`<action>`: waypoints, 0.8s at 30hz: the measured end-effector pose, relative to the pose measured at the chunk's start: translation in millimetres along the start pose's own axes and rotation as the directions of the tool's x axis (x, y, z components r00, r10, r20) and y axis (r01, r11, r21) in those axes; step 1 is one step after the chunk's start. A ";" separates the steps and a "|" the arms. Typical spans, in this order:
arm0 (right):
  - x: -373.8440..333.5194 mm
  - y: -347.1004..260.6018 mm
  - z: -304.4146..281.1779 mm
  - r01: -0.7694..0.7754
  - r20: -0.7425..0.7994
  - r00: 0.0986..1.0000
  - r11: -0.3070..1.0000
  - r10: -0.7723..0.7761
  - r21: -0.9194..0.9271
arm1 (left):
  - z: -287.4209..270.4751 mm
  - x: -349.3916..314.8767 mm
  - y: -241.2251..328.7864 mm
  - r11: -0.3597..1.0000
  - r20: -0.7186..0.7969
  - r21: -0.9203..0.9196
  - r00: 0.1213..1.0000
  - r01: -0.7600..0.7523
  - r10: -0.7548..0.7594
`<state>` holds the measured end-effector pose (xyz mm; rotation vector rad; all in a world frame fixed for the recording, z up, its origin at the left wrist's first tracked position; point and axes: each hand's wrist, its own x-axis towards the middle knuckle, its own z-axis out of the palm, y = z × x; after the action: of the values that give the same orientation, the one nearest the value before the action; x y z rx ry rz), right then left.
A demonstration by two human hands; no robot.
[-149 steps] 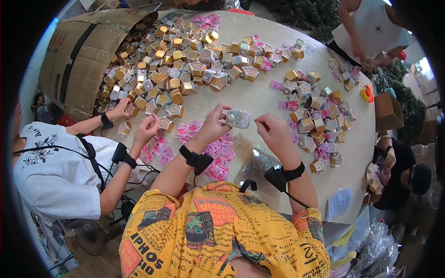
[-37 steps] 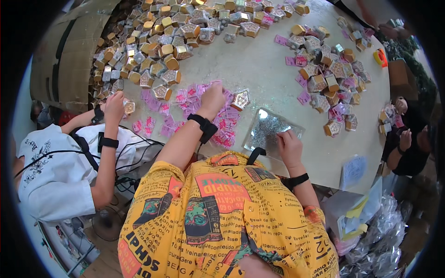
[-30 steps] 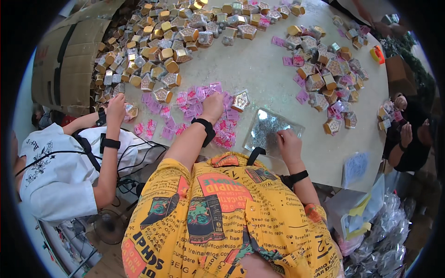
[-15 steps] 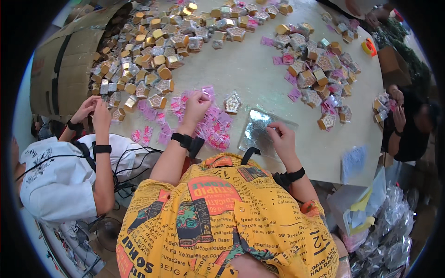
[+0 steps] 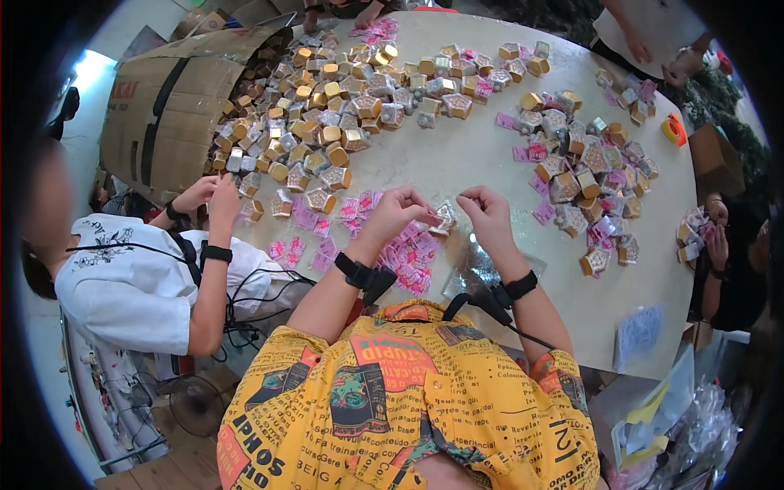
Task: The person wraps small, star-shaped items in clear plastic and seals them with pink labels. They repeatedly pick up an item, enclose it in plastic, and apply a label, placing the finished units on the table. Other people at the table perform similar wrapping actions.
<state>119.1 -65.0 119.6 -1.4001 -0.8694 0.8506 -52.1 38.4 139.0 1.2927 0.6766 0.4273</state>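
Observation:
My left hand (image 5: 397,214) is closed in a pinch, with what looks like a pink tag (image 5: 431,219) at its fingertips. Just beyond them on the table stands a film-wrapped, house-shaped gold box (image 5: 443,217). Facing it from the other side, my right hand (image 5: 487,216) pinches thumb and forefinger together; whatever they may hold is too small to make out. Below my right hand lies a flat, shiny clear square pack (image 5: 478,273), partly covered by my wrist. Loose pink tags (image 5: 412,260) are heaped under my left wrist.
Many wrapped gold boxes (image 5: 327,114) spill from a cardboard carton (image 5: 163,106) at far left. More boxes with pink tags (image 5: 584,163) lie at right, near an orange tape dispenser (image 5: 674,129). A co-worker in white (image 5: 135,282) sits at left; others work around the table (image 5: 457,155).
My left hand has left the pink tags and moved right, to the box. My right hand has lifted off the clear pack and moved up toward it. The view has shifted.

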 end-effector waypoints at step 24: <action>-18.2 17.8 15.9 -0.725 0.432 0.688 0.539 0.583 0.428 | -2.7 -13.5 -2.1 0.700 0.178 0.600 0.918 -0.388 0.356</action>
<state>97.0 -74.1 101.5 -1.0638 -0.1463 1.7476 -64.1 31.2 139.5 2.0991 0.5235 0.5186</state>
